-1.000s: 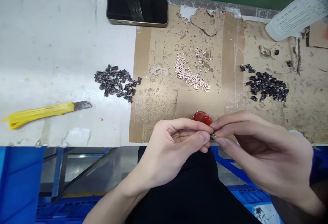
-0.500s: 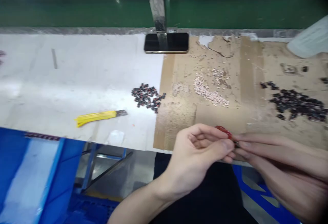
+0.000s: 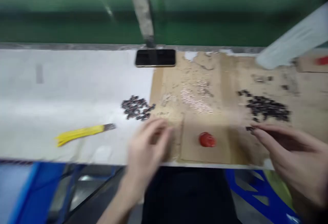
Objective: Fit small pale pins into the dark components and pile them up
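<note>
The whole picture is smeared by motion. My left hand (image 3: 147, 145) hovers over the bench edge, just below a small pile of dark parts (image 3: 136, 108); its fingers are too blurred to read. My right hand (image 3: 289, 162) reaches out to the near edge of a larger pile of dark parts (image 3: 268, 107). Its thumb and forefinger come together in a pinch at a small dark bit there. Between the hands a red round object (image 3: 207, 139) lies alone on the worn cardboard sheet (image 3: 225, 149).
A yellow utility knife (image 3: 82, 133) lies left on the white bench top (image 3: 51, 91). A black phone (image 3: 155, 58) rests at the back edge. Pale small bits (image 3: 196, 101) are scattered on the cardboard. A white sheet-like object (image 3: 294, 41) juts in at the upper right. Blue crates (image 3: 25, 193) stand below.
My hands have parted: the left swung left toward the small pile, the right moved out to the large pile. The red object now lies uncovered. The camera has tilted up.
</note>
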Motion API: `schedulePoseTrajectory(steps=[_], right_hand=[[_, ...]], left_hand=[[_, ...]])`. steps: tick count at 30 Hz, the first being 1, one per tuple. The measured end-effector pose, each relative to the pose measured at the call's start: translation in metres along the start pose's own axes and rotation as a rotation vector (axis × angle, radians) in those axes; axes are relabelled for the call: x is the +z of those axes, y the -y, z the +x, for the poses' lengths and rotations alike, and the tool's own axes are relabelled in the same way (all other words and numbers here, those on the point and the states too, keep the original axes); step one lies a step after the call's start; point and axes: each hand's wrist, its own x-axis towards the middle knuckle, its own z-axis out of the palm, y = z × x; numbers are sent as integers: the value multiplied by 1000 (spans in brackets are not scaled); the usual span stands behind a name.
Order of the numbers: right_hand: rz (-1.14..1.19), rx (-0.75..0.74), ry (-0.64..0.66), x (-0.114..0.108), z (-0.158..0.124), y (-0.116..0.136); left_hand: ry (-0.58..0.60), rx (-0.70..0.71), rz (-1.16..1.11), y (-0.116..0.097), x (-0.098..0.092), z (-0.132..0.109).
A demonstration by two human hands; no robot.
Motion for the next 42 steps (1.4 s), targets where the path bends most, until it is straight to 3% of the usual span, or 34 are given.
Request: schedulePoseTrajectory(steps=[1, 3, 7, 10, 13, 15, 20, 23, 28, 34, 42], right_hand=[[-70, -16, -35, -7, 4, -6], [-184, -27, -21, -18, 12, -23], [-331, -28, 2, -30, 25, -56], [-368, -74, -6, -27, 35, -62], [-375, -167, -32, -16, 45, -48], [-354, -244, 33, -2, 50, -30], [-356, -395, 451, 49, 59, 19], [-411, -443, 569, 73, 63, 34], [-384, -486, 536, 88, 68, 35], [-360, -540, 423, 95, 67, 25], [-370, -546, 449, 96, 66, 30]], left_hand=[[-98, 78, 217, 12, -8, 4], [-167, 111, 500, 32, -17, 12], [-96, 150, 655, 42, -26, 20], [-84, 236, 681, 42, -31, 22], [-91, 345, 702, 47, -33, 23], [-95, 381, 703, 51, -33, 20], [-64, 459, 673, 58, -30, 10], [-33, 382, 582, 58, -30, 10], [-19, 96, 253, 47, -34, 14], [-55, -41, -14, 33, -32, 10], [-38, -63, -475, 25, -17, 8]])
